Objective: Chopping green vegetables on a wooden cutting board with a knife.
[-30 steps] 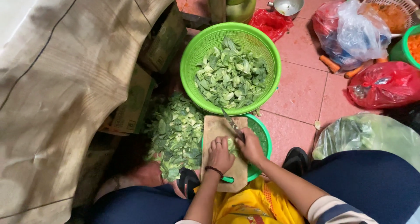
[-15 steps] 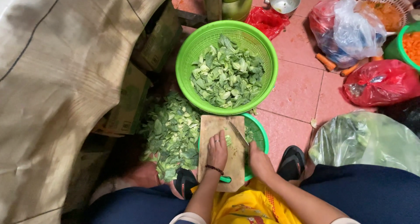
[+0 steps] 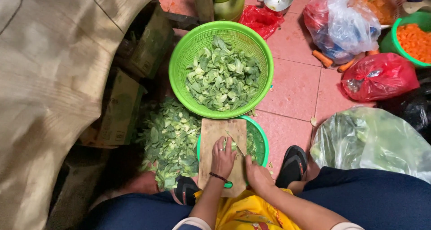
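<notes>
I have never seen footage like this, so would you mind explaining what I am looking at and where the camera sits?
There is no machine here: a person works with two bare hands, and the one camera sits on their head, looking down past their knees to a tiled floor. The left hand presses leafy greens onto a wooden cutting board, which rests across a small green basket. The right hand holds a knife over the board. Beyond it stands a large green colander full of cut leaves, and a heap of uncut greens lies to the left. Plastic bags and a bowl of chopped carrot sit to the right.
</notes>
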